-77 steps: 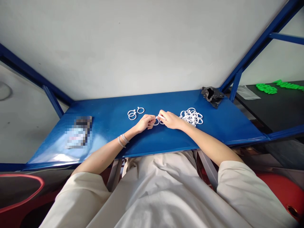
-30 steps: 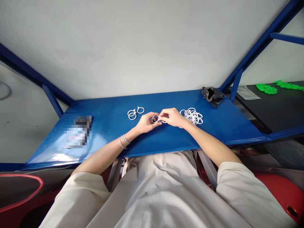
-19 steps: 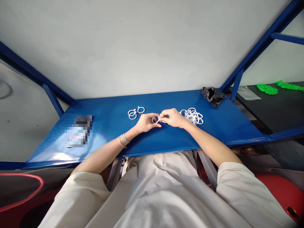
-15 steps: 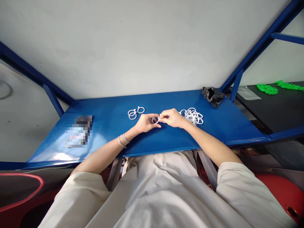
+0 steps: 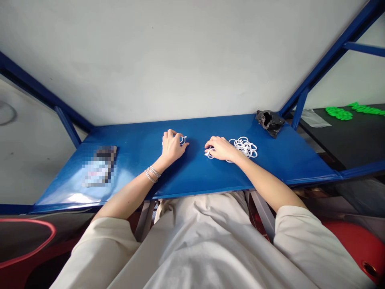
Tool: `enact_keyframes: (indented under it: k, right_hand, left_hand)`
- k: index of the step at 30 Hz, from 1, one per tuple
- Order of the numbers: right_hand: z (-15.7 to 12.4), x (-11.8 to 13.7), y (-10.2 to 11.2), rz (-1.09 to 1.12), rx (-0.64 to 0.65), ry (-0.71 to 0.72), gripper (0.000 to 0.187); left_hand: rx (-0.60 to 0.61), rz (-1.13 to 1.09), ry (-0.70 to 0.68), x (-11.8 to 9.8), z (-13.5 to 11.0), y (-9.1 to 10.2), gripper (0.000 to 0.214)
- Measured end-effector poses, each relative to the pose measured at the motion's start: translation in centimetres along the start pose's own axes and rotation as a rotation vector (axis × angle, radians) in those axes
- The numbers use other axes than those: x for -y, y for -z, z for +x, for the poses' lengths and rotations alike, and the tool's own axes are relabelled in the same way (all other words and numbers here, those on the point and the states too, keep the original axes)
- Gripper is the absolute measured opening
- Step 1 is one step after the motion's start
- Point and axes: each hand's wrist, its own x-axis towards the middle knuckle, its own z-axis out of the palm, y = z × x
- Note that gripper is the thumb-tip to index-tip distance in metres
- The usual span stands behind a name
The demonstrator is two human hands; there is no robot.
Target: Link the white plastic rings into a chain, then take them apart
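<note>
- Flat dark-and-pale item [image 5: 99, 166], blurred: lies at the left end of the blue metal tabletop [image 5: 207, 176], well apart from my hands.
- My left hand [image 5: 171, 146], bangles at the wrist: palm down, left of centre. The fingers curl loosely over a small cluster of white plastic rings [image 5: 182, 139], and one ring shows between the fingertips. I cannot tell whether I pinch it or merely cover it.
- My right hand [image 5: 221, 148]: palm down, right of centre, apart from the left. The fingertips rest on a few loose white rings [image 5: 209, 153] lying on the tabletop. I cannot tell the grip here either.
- Heap of white plastic rings [image 5: 246, 147]: just right of my right hand, against it.
- Crumpled black plastic bag [image 5: 268, 119]: far right corner of the tabletop.
- Bright green pieces [image 5: 338, 112]: on the dark bench [image 5: 345, 140] further right.
</note>
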Motion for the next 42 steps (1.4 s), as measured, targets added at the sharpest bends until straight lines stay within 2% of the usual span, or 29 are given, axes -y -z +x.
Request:
enact_keyframes:
  k: [3,6,8,10,12,14,17,22,26,35,39,42]
  right_hand:
    - [0.0,0.2,0.1,0.027,-0.018,0.009,0.025]
    - [0.2,0.3,-0.1,0.103,-0.106,0.001,0.021]
    - [0.3,0.4,-0.3,0.184,-0.184,0.008,0.018]
    - [0.3,0.6,-0.5,0.263,-0.239,0.041,0.017]
    - [0.3,0.7,-0.8,0.305,-0.266,0.080,0.015]
    - [0.3,0.8,-1.1,0.306,-0.254,0.108,0.014]
    - [0.3,0.9,-1.5,0.279,-0.197,0.124,0.015]
    - [0.2,0.9,-1.4,0.325,-0.175,0.111,0.017]
    - [0.1,1.0,-1.4,0.420,-0.156,0.100,0.022]
    - [0.2,1.0,-1.7,0.619,-0.219,0.090,0.030]
    - [0.3,0.6,-1.3,0.508,-0.228,0.099,0.031]
    - [0.3,0.3,-1.0,0.321,-0.154,0.111,0.030]
  left_hand:
    - [-0.002,0.077,0.061,0.5,0.1,-0.2,0.041]
    - [-0.041,0.081,0.062,-0.1,0.0,0.1,0.048]
    - [-0.072,0.020,0.020,-1.1,-0.3,0.6,0.048]
    - [-0.078,-0.131,-0.089,-2.2,-0.7,1.3,0.042]
    - [0.054,-0.391,-0.279,-3.4,-1.4,1.8,0.039]
    - [0.217,-0.600,-0.360,-4.2,-2.0,1.8,0.035]
    - [0.316,-0.735,-0.291,-4.5,-2.3,1.3,0.032]
    - [0.447,-0.869,-0.194,-3.6,-1.8,0.3,0.039]
    - [0.437,-0.854,-0.197,-3.3,-1.6,-0.1,0.037]
    - [0.423,-0.858,-0.211,-3.3,-1.7,-0.1,0.045]
    - [0.358,-0.832,-0.186,-3.5,-1.8,0.0,0.046]
    - [0.226,-0.791,-0.171,-3.6,-1.7,-0.1,0.047]
